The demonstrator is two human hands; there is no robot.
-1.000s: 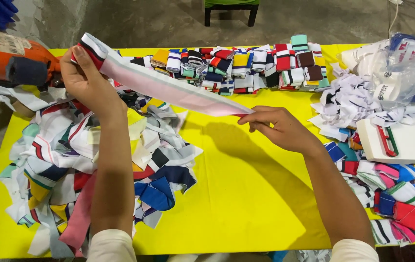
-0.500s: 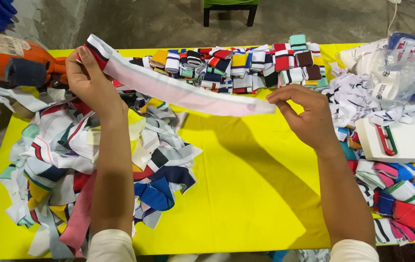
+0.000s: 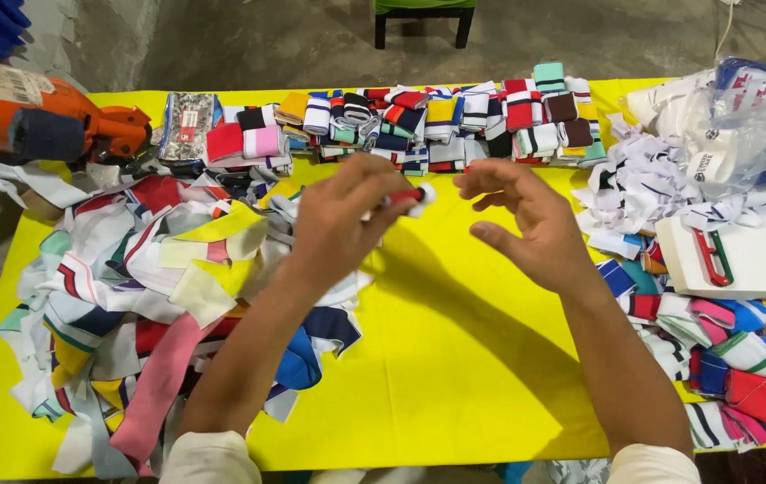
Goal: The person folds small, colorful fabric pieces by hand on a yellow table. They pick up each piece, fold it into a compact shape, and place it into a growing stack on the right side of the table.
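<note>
Over the yellow worktop (image 3: 454, 358) the left hand (image 3: 342, 220) holds a small, tightly wound roll of knit strip (image 3: 414, 195), white with a red edge, pinched at the fingertips. Its grip is closed around the roll, thumb under and fingers curled over. The roll sits in the air between the two hands, above the bare middle of the worktop and just in front of the row of rolled strips (image 3: 454, 116) lined up along the far edge.

The right hand (image 3: 531, 224) hovers just beside the roll without touching it. Its fingers are spread and loosely bent, its grip open and empty.

To the left lies a heap of loose strips (image 3: 159, 296) in white, pink, yellow, blue and red, and beyond it an orange power tool (image 3: 33, 116). To the right are a pile of white scraps (image 3: 643, 184), a clear plastic bag (image 3: 741, 125), a white board (image 3: 759, 260) and more folded pieces (image 3: 741, 350).

As a judgement, the rolling of this one strip looks finished or nearly so: no tail hangs from the roll. The step in hand seems to be the last tightening before the roll is set down. That calls for keeping the pinch firm so the winding does not spring open. It also calls for finding a gap in the far row where the roll can rest against its neighbours.
</note>
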